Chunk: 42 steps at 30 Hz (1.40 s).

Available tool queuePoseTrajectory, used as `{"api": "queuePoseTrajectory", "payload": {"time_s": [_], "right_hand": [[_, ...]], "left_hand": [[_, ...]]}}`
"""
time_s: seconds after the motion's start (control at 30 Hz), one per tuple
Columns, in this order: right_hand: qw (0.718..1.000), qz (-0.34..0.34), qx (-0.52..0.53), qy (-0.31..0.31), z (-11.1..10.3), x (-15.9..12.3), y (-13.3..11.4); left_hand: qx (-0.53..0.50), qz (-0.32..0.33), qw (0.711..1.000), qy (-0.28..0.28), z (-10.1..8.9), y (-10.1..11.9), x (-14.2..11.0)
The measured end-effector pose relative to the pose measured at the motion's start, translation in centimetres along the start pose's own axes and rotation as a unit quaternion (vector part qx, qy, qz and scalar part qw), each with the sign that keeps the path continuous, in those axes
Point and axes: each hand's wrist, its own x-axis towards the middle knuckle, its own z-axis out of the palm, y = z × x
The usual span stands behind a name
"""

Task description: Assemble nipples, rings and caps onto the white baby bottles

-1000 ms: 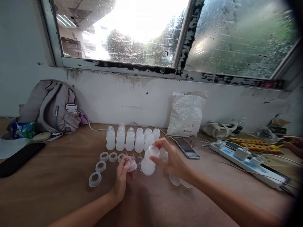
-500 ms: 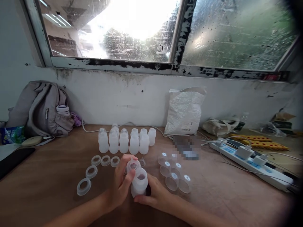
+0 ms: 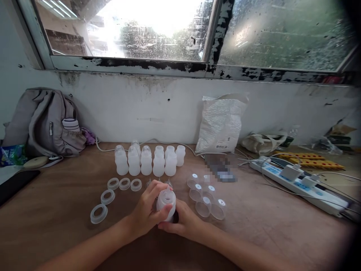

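Low centre, the right hand [image 3: 183,220] gripped the bottle [image 3: 161,203] from four o'clock while the left hand [image 3: 147,207] was wrapped round its top from nine, apparently seating the teat [image 3: 168,194] (rings [image 3: 135,189] lay towards ten o'clock). Next seemed to call for steady support, even pressure.

The held bottle [image 3: 161,203] is frosted white and rounded, mouth end up, its lower part largely hidden. A clear nipple [image 3: 168,196] sits at its mouth, tip upward; whether it is fully seated cannot be told. Left of the held bottle, 5 translucent rings [image 3: 97,221] lie flat, 3 of them side by side. Right of it, 6 clear caps [image 3: 203,208] are grouped close together. Just beyond it are smaller clear nipples [image 3: 149,183], partly hidden. Farther beyond it, waisted frosted bottles [image 3: 134,166] stand upright, 4 under clear domes [image 3: 119,148], the others uncovered.
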Motion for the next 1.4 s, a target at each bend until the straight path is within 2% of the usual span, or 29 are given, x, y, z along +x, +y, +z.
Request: {"api": "queuePoseTrajectory", "payload": {"time_s": [0.27, 0.4, 0.53, 0.67, 0.73, 0.83, 0.97, 1.03, 1.23, 1.33, 1.4], "right_hand": [[1.0, -0.005, -0.014, -0.001, 0.2, -0.2, 0.1], [0.998, -0.053, -0.014, 0.019, -0.1, -0.6, 0.0], [0.992, -0.084, -0.051, 0.082, -1.2, -0.9, -0.7], [0.985, -0.06, -0.069, 0.15, -2.3, -0.6, -1.8], [0.986, -0.061, -0.067, 0.139, -2.8, -0.2, -2.4], [0.99, -0.078, -0.064, 0.101, -3.3, 0.2, -3.0], [0.991, -0.069, -0.047, 0.108, -3.5, 0.3, -3.2], [0.993, -0.045, -0.053, 0.097, -3.9, 0.4, -3.2], [0.992, 0.055, -0.05, 0.098, -6.8, 1.6, -3.1], [0.994, 0.107, -0.029, 0.021, -8.8, 2.0, -3.0], [0.99, 0.129, -0.021, -0.045, -9.9, 2.0, -3.0]], "left_hand": [[-0.11, -0.079, 0.99, 0.025, 0.6, -0.9, -0.9], [-0.107, -0.081, 0.99, 0.039, 0.6, -1.0, -0.9], [-0.095, -0.072, 0.992, 0.045, 0.8, -0.8, -1.0], [-0.12, -0.137, 0.982, 0.053, 1.0, -0.7, -1.0], [-0.137, -0.155, 0.977, 0.051, 1.0, -0.7, -0.9], [-0.163, -0.148, 0.975, 0.029, 1.0, -0.8, -0.8], [-0.203, -0.153, 0.964, -0.079, 1.5, -1.1, -0.8], [-0.209, -0.177, 0.957, -0.096, 1.8, -1.3, -0.8], [-0.289, -0.251, 0.924, 0.006, 1.7, -1.6, -0.7], [-0.248, -0.258, 0.931, 0.069, 1.4, -1.6, -0.6], [-0.192, -0.248, 0.946, 0.079, 1.2, -1.6, -0.7]]}}
